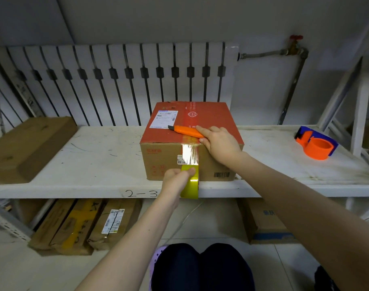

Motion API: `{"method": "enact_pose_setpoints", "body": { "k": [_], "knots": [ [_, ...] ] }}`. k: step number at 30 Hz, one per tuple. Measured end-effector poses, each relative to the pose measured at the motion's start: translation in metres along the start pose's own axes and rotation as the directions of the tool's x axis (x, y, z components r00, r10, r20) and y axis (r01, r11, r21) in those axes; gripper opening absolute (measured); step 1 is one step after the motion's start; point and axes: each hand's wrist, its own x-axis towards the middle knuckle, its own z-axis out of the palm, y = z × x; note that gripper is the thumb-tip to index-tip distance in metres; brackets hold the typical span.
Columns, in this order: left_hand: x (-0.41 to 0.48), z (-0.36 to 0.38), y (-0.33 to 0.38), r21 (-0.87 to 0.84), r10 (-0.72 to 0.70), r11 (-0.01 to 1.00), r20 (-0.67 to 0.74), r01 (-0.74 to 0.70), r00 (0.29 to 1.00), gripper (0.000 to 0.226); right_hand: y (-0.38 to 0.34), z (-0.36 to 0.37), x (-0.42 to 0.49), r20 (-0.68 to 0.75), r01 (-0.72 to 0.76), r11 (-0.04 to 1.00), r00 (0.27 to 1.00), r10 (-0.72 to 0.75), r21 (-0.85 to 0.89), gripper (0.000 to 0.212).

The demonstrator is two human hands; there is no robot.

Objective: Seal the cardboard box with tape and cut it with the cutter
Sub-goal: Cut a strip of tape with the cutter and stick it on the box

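Observation:
A cardboard box (169,156) with a red top stands at the front edge of the white shelf (95,156). Clear tape (190,154) runs over its top seam and down the front face. My left hand (176,177) grips a yellowish tape roll (190,185) held against the lower front of the box, at the end of that strip. On the box top lies an orange cutter (186,131), blade end pointing left. My right hand (219,141) rests on the top front edge, fingers closed on the cutter's handle.
An orange and blue tape dispenser (315,144) sits on the shelf at the right. A flat brown box (26,148) lies on the shelf's left end. Several packages (85,223) lie on the floor under the shelf. A radiator (116,80) is behind.

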Motion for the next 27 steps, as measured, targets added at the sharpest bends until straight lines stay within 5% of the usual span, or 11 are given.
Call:
{"method": "enact_pose_setpoints", "body": {
  "k": [7,10,13,21,27],
  "knots": [
    [0.003,-0.004,0.02,0.052,-0.038,0.998,0.071,0.034,0.997,0.03,-0.005,-0.011,0.0,0.013,0.006,0.999,1.0,-0.005,-0.052,0.044],
    [0.004,-0.005,0.023,0.045,-0.03,0.999,0.075,0.027,0.997,0.026,-0.004,-0.022,-0.006,-0.093,0.011,0.989,0.995,-0.025,-0.144,0.04],
    [0.009,-0.004,0.021,0.022,-0.006,1.0,0.051,0.004,0.999,0.025,0.0,-0.035,-0.022,-0.185,-0.007,1.0,0.983,0.005,-0.01,0.034],
    [0.003,0.003,0.017,-0.083,0.035,0.996,-0.04,-0.038,0.999,0.012,0.01,-0.049,-0.067,-0.101,0.031,0.997,0.994,-0.038,-0.075,0.036],
    [0.004,0.009,0.018,0.017,0.073,0.997,-0.142,-0.071,0.987,0.017,0.019,-0.056,-0.081,-0.044,0.038,0.986,0.998,-0.046,-0.16,0.039]
  ]
}}
